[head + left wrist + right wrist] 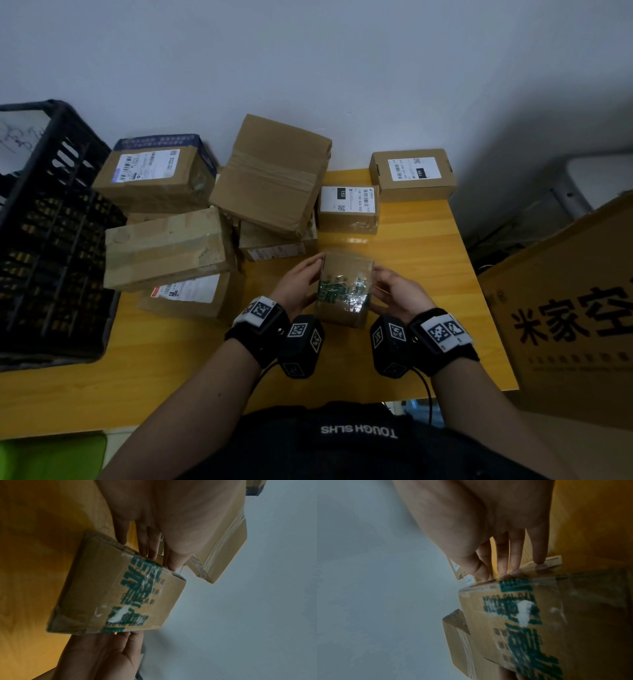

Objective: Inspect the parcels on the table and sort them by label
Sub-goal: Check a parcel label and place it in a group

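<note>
Yellow wooden counter (428,246) against a grey wall (308,51). Straight fingers (152,547) of left hand (298,279) and right hand (399,291) press opposite sides of the green-printed parcel (344,289) between them.

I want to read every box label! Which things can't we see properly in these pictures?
- Held parcel: green print blurred under glossy tape in all views; no shipping label shows.
- Bottom box's label, head view: partly covered by the box above.
- Black crate: cut off by the left edge.
- Large yellow carton: print cut off by the right edge.
</note>
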